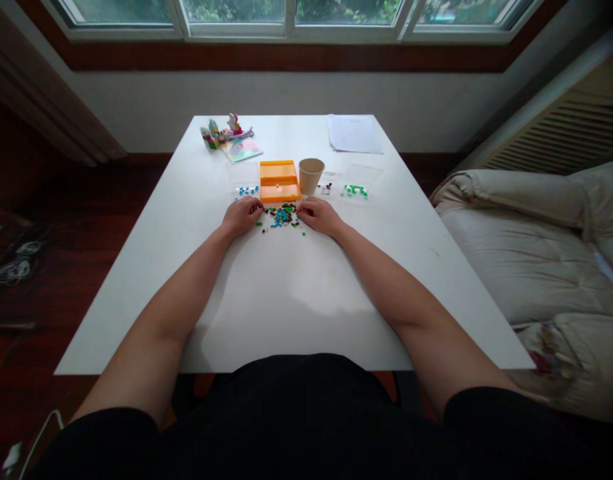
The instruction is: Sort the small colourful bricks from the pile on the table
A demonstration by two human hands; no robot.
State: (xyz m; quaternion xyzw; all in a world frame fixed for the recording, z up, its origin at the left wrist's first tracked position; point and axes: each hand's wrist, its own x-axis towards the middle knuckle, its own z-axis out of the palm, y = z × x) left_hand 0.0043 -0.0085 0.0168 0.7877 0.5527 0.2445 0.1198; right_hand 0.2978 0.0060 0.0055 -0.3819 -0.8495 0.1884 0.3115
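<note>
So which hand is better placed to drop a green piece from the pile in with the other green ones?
Probably the right hand: the green pieces lie just beyond it, right of the cup.

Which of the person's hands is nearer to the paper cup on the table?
The right hand. It rests just in front of the paper cup, slightly to its right. The left hand lies farther off, across the pile of small bricks.

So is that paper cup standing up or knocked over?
Upright. The paper cup stands on the table with its open rim facing up, beside the orange tray.
</note>
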